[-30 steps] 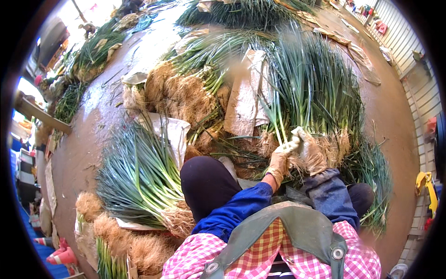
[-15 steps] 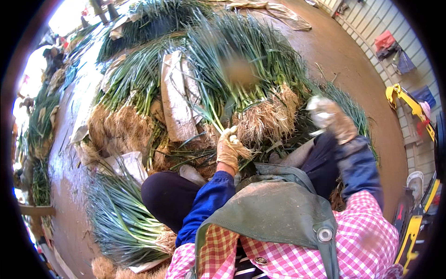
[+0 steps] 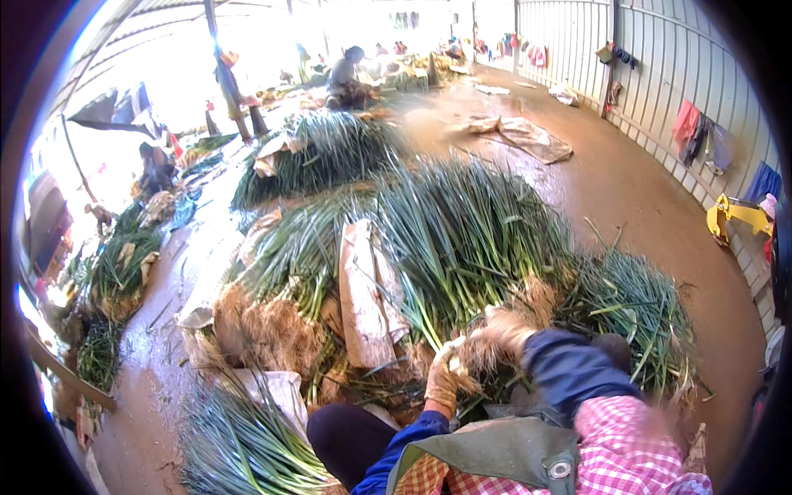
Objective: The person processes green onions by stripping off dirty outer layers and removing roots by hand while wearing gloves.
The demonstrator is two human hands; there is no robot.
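Closed in a soiled work glove, my left hand grips a few spring onions near their root ends. Their pale stalks run up and away from it toward the big heap of spring onions. My right hand, gloved too, is beside the left at the bushy tan roots of the heap. Motion smears its fingers, so I cannot tell what they hold. A loose pile of spring onions lies at my near left, and a pale sack lies across the heap left of my hands.
More spring onions are heaped beyond, with another pile on the right. A crumpled sheet lies on the wet brown floor. A person sits far off. Clothes hang along the metal wall at right.
My right hand has come in from the right to beside the left one. The left keeps its hold on the spring onions. The view has tilted up, bringing in more of the shed.
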